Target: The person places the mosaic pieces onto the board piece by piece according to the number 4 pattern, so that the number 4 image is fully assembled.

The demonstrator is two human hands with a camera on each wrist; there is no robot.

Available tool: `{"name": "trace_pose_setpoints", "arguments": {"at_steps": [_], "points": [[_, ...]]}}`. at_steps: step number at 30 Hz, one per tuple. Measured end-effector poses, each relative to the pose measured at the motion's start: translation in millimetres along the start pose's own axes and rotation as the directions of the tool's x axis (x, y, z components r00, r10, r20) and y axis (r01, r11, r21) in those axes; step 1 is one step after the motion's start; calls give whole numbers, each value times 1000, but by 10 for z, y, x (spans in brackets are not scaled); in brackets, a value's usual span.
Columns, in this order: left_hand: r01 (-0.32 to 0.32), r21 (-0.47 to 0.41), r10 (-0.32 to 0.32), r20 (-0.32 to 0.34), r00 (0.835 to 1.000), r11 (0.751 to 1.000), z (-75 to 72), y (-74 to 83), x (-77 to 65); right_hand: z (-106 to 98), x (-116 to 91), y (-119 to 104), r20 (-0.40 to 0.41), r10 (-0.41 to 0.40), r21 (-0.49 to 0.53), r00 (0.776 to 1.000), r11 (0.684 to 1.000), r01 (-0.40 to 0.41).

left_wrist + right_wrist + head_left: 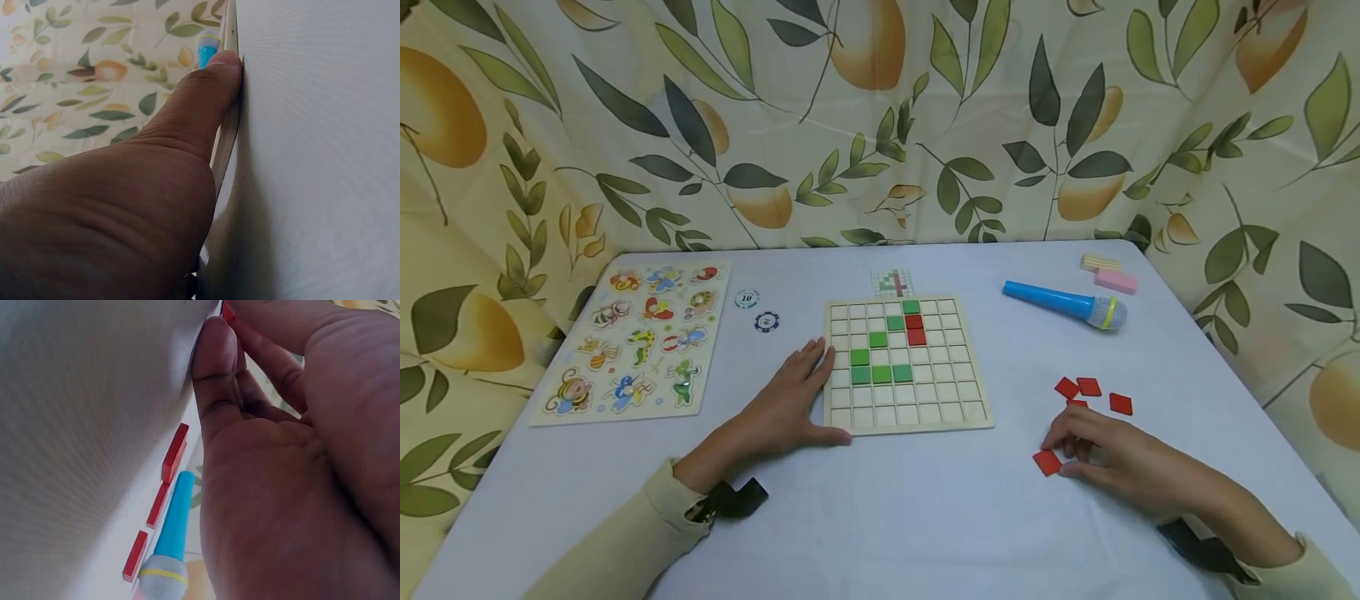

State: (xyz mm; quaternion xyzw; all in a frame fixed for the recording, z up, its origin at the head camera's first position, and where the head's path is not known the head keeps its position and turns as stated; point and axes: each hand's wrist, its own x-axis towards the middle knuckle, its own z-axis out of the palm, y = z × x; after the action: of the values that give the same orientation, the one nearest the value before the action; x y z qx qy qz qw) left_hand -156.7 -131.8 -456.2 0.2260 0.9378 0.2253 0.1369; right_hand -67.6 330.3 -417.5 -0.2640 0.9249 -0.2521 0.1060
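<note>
A wooden grid board point(943, 415) lies mid-table, with several green tiles point(878, 340) and two red tiles point(916, 337) in its squares. My left hand point(775, 408) rests at the board's left front corner, fingers extended along the left side and thumb against the front edge. In the left wrist view that thumb point(194, 106) presses along the board's side. To the right of the board, my right hand point(1120, 458) pinches a red square tile point(1047, 463) at the table surface between thumb and fingers. Several other loose red tiles point(1088, 387) lie just beyond it.
A small pattern card point(892, 282) lies behind the board. At the back right are a blue toy microphone point(1060, 303), a pink block point(1116, 281) and a pale yellow block point(1100, 262). Two round chips point(767, 322) and an insect picture board point(647, 333) lie to the left.
</note>
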Motion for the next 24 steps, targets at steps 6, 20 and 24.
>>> {"name": "trace_pose_setpoints", "arguments": {"at_steps": [6, 20, 24], "points": [[-7, -4, 7, -4, 1000, 1000, 6, -18, -9, 29, 49, -32, -109, 16, -8, 994, 1000, -17], [-10, 10, 10, 0, 1000, 1000, -5, -44, 2, -66, 689, -286, -242, -120, -95, 963, 990, 99], [-16, 10, 16, 2, 1000, 1000, -5, -43, 2, -92, 1005, -372, -184, -74, -111, 980, 992, 54]]}}
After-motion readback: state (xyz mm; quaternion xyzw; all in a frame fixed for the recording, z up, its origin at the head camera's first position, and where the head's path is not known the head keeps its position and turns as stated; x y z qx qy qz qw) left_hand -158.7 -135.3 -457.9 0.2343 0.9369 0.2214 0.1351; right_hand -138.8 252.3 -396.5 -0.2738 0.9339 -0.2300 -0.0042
